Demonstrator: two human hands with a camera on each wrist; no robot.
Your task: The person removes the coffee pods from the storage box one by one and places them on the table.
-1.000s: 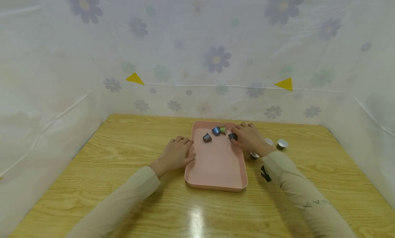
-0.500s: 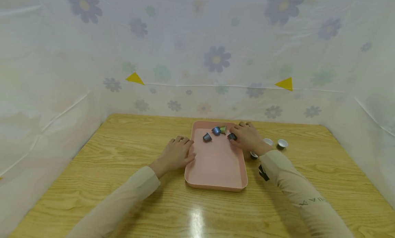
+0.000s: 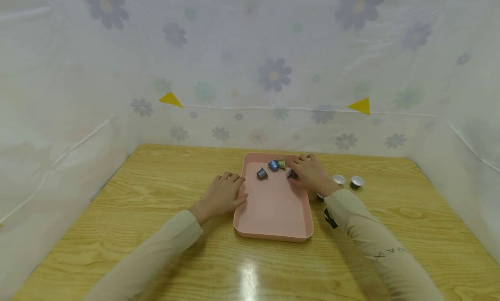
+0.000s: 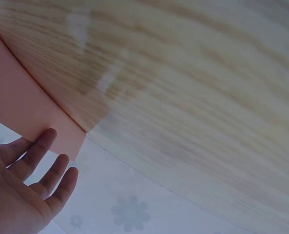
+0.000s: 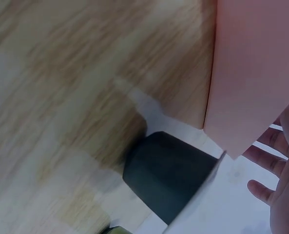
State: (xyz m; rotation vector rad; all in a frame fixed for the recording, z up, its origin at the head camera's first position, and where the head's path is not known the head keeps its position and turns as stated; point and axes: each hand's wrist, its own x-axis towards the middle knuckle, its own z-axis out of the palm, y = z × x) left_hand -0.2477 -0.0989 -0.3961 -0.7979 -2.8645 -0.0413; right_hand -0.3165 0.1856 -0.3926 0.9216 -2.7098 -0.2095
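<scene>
Right grip (image 3: 311, 173): fingers drawn in around a dark capsule (image 3: 292, 174), only partly visible between them; how firm the pinch is, I cannot tell. It sits over the upper right of the tray (image 3: 275, 216), near the frame's centre. Whether the capsule touches the tray floor is unclear.

Left grip (image 3: 222, 194): fingers loose, nothing clasped, resting at the tray's left wall, presumably as a steadying hand.

Also in the tray, toward its top: a blue capsule (image 3: 273, 165), a green capsule (image 3: 282, 163) just beside it, and a grey-blue capsule (image 3: 262, 174) lower left of these. On the table (image 3: 164, 175), right of the tray: two white-topped capsules (image 3: 357, 182), with another half hidden under my wrist.

Judged step: setting or adjusting this capsule inside the tray. Next move likely calls for low, gentle finger work, sparing the neighbours a knock.
</scene>
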